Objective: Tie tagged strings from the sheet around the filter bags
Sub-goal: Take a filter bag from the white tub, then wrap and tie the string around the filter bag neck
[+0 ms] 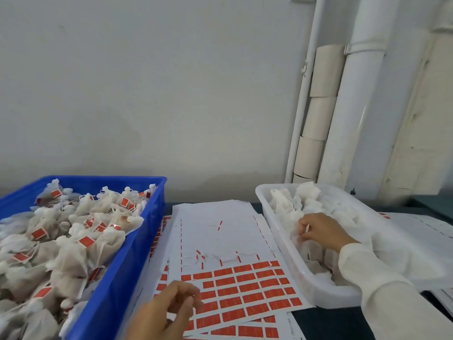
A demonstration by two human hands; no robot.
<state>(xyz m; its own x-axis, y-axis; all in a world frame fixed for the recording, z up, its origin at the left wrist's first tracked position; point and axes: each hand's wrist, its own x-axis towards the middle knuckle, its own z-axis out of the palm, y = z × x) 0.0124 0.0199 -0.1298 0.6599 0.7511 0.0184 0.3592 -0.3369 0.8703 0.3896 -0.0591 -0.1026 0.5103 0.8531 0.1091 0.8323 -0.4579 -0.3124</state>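
Now the right hand grips a bag in the tray, the left hand pinches a possible string; either could slip.

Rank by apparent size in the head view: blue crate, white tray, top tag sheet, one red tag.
1-2. blue crate and white tray: similar, both cut off by the frame edge, so unsure.
3. top tag sheet.
4. red tag, by far smallest.
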